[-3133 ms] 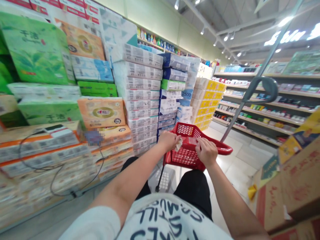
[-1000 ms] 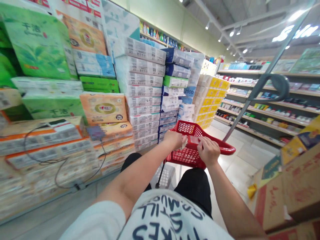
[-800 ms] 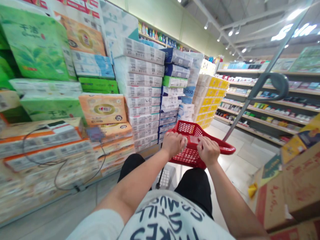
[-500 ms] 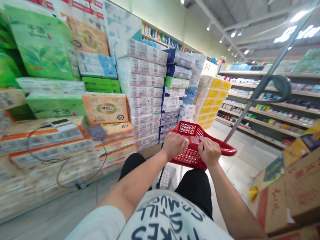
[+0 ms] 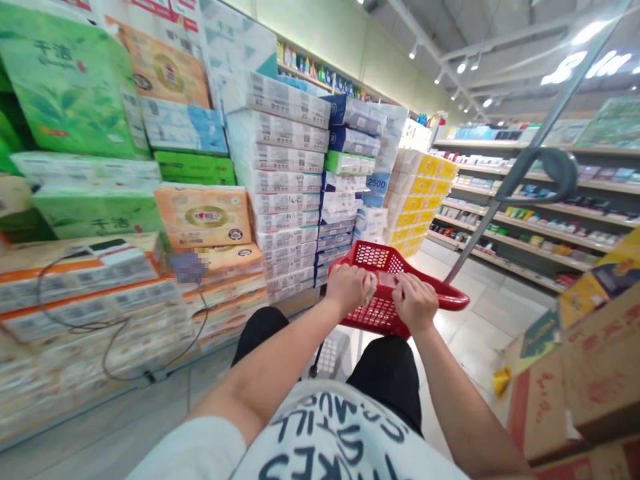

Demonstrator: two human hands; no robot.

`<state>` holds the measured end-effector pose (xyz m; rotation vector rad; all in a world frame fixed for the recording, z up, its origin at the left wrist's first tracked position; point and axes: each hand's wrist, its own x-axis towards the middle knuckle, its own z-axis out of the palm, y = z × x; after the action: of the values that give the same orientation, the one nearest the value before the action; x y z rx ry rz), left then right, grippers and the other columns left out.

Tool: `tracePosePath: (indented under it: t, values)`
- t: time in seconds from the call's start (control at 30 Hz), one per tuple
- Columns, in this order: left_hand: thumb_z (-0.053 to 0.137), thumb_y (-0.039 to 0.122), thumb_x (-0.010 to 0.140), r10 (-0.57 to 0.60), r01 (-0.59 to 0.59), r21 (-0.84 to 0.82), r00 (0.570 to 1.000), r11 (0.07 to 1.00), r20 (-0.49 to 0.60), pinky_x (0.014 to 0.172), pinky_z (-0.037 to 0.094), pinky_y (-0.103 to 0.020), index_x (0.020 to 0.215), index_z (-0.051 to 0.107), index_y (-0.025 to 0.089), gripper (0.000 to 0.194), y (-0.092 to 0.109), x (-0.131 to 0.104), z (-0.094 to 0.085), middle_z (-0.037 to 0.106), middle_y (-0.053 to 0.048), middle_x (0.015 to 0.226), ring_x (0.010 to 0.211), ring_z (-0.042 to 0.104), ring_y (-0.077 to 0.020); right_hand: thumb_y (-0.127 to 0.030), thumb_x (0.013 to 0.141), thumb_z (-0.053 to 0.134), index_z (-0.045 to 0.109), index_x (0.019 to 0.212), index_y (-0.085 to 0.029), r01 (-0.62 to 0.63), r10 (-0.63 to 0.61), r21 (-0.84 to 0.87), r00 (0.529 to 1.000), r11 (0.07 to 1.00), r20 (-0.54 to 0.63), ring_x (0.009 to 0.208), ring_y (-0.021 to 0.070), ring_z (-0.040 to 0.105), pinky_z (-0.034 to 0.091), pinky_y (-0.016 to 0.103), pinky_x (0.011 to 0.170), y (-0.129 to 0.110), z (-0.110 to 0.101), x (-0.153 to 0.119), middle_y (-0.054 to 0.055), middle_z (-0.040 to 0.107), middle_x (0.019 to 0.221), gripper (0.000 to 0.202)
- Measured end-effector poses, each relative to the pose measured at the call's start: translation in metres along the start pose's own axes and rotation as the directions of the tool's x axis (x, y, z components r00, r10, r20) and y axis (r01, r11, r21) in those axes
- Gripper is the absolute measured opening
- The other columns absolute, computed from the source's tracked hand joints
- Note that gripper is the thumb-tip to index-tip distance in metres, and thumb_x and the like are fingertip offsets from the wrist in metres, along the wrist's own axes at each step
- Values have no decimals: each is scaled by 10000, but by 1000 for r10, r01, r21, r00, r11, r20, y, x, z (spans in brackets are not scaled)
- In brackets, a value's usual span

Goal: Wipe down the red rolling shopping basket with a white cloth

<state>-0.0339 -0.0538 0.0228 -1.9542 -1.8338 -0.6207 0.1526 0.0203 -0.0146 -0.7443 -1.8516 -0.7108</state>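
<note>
A red plastic shopping cart [image 5: 373,316] with perforated basket walls stands in front of my body. My left hand [image 5: 346,291] is closed around the left part of its handle. On the right part of the same handle, my right hand [image 5: 415,299] is closed too. Something small and pale shows at the inner edge of my left hand; I cannot make out what it is. A grey pole with a looped grey hook [image 5: 543,175] rises from the cart's right side. Below the basket a grey lower rack [image 5: 332,357] is partly visible between my legs.
Along the left, tissue packs [image 5: 203,217] and white paper bundles [image 5: 287,160] are stacked high. Yellow-and-white packs [image 5: 420,193] stand farther ahead. Cardboard boxes [image 5: 543,407] line the right side. Stocked shelves [image 5: 540,220] are at the back right. Tiled floor [image 5: 465,343] runs between.
The stacks on the left have shifted slightly leftward in view and look a little nearer. Both hands keep their grip on the cart handle.
</note>
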Motion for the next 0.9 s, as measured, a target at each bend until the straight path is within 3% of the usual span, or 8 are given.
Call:
tracePosePath:
  t: [0.13,0.33,0.43,0.53,0.63,0.73,0.8,0.9]
  values:
    - [311,402,960,-52,51,10,968,999,245,711,407,-371,776,694,175,482,2,17,-3,686,-109,766,743,630,-246,-179,848,511,711,1000,-179,-8,8,-1,1000,1000,-6,975,203,671,425,314,875,0,0,0,55,730,1037,251]
    - [319,367,965,101,-103,-15,991,995,-91,885,381,-391,975,660,186,387,0,-5,3,678,-102,954,953,597,-239,-177,852,503,706,999,-179,8,-8,1,1000,1000,4,977,205,669,423,318,869,0,1,0,53,732,1034,250]
    - [293,417,970,-6,7,-12,997,1000,79,796,415,-367,868,681,187,463,1,7,0,695,-99,869,851,625,-234,-180,849,509,707,997,-179,4,-4,-2,1000,1000,5,976,205,669,423,315,871,-2,0,1,53,731,1037,247]
    - [283,448,970,-60,61,2,961,998,268,715,427,-336,800,694,186,516,1,19,-3,697,-95,780,754,636,-220,-179,845,508,707,1000,-177,-5,5,0,1000,1000,6,979,202,667,422,314,873,-2,0,1,56,729,1041,252]
    - [297,396,976,29,-27,-18,996,999,81,811,422,-367,880,684,180,453,-1,6,0,693,-103,873,852,623,-225,-177,844,501,707,997,-175,-5,5,4,1000,1000,8,976,203,666,422,314,863,-3,1,1,59,730,1036,256]
    - [368,343,960,130,-135,-31,982,990,-139,924,380,-400,1031,644,188,324,-2,-12,7,663,-102,1008,991,575,-232,-176,842,501,706,1006,-174,-4,4,5,1000,1000,8,981,206,664,422,316,865,-3,3,0,61,730,1033,263]
    - [360,362,965,90,-95,-33,986,995,-138,894,387,-405,1005,643,187,334,-2,-12,8,664,-100,976,967,575,-239,-177,842,507,705,1017,-177,-4,4,6,1000,1000,13,987,204,663,421,316,875,-3,3,0,57,728,1043,264]
    - [286,434,983,-11,11,-23,1000,1000,0,781,404,-393,850,656,179,469,1,0,7,672,-96,817,817,601,-240,-180,845,512,705,1012,-176,-7,7,3,1000,1000,6,987,200,664,419,314,878,-3,2,0,51,727,1052,256]
